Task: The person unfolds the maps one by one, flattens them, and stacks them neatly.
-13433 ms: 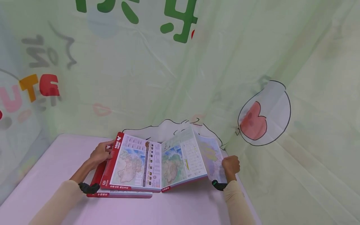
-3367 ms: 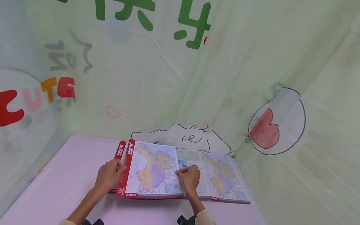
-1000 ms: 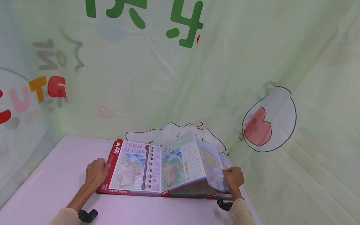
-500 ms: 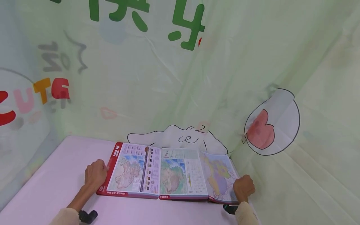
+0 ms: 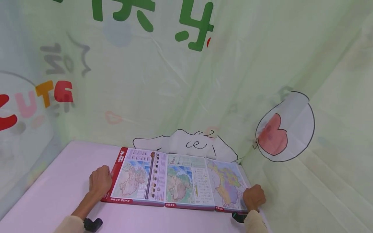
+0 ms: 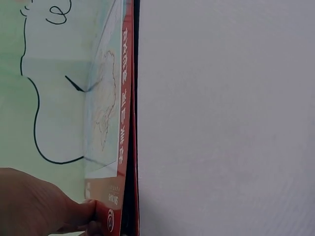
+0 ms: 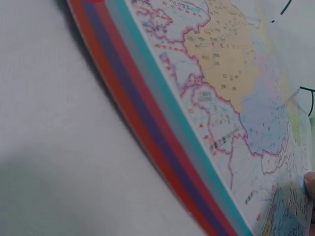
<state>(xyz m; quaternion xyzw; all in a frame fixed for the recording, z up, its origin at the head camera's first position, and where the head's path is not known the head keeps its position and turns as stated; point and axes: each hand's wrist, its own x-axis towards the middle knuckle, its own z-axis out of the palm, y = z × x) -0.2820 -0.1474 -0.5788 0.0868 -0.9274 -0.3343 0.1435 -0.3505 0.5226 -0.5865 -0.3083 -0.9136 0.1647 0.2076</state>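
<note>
A red-edged folding map lies spread out in three panels on the table. My left hand pinches its left red edge. In the left wrist view, the left thumb presses near a corner of the red border, and a second red layer shows just under it. My right hand grips the right edge of the colourful right-hand panel. The right wrist view shows that panel's striped edge slightly bowed above the table, with a right fingertip at its far side.
The pale pink table extends left and in front of the map. A light green curtain with printed letters and drawings hangs right behind it and along the right side. Black wrist bands sit on both wrists.
The middle and right panels, raised and bent a second ago, have come down flat. My right hand has moved right and lower with the edge; my left hand has stayed at the left edge.
</note>
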